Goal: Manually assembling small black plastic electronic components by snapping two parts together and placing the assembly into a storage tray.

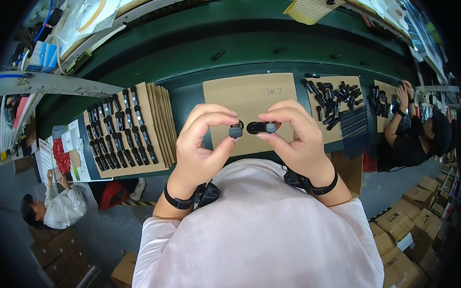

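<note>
Head view: left hand [197, 143] pinches short black piece [235, 131], right hand [310, 138] pinches longer black piece [262, 127], ends close together over cardboard sheet [249, 91]. Rows of black parts [118, 141] on cardboard stack [151, 114] at left; loose pile [332, 107] right.

Our pale pink shirt [255, 230], black wrist straps [179, 202]
We wear short, loose sleeves [155, 240]; each narrow strap carries a chunky, angular module [208, 195], also black.
</note>
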`<state>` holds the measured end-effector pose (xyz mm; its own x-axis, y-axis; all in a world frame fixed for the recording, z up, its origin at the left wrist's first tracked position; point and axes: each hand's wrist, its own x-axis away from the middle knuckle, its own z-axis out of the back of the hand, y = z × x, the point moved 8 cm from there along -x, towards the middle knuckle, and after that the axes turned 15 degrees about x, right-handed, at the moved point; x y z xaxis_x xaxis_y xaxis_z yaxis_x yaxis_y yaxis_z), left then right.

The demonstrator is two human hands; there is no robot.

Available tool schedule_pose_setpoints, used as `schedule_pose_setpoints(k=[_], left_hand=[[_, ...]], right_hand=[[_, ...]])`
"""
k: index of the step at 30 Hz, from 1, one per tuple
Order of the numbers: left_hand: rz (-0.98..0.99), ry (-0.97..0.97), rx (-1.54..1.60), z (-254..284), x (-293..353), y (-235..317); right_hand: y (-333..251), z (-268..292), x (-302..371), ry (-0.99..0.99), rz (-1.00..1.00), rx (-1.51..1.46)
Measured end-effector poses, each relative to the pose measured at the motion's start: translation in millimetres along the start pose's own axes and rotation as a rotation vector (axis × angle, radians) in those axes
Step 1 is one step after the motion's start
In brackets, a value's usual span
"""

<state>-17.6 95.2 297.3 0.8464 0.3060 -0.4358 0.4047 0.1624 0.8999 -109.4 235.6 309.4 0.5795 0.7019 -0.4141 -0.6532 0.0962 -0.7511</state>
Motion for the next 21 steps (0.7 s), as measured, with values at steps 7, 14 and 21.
schedule_pose_setpoints(k=[7, 14, 21], left_hand=[[0.133, 0.107, -0.093, 20.6, 16.3, -44.3], [0.283, 0.157, -0.374, 48.9, 51.7, -150.2], [0.147, 0.109, -0.677, 62.8, 33.3, -243.0]], right_hand=[[51.7, -38.7, 2.3, -0.106, -0.144, -0.041], [151.8, -114.7, 21.9, -0.202, -0.298, 0.056], [223.9, -178.6, -3.9, -0.181, -0.167, 0.255]])
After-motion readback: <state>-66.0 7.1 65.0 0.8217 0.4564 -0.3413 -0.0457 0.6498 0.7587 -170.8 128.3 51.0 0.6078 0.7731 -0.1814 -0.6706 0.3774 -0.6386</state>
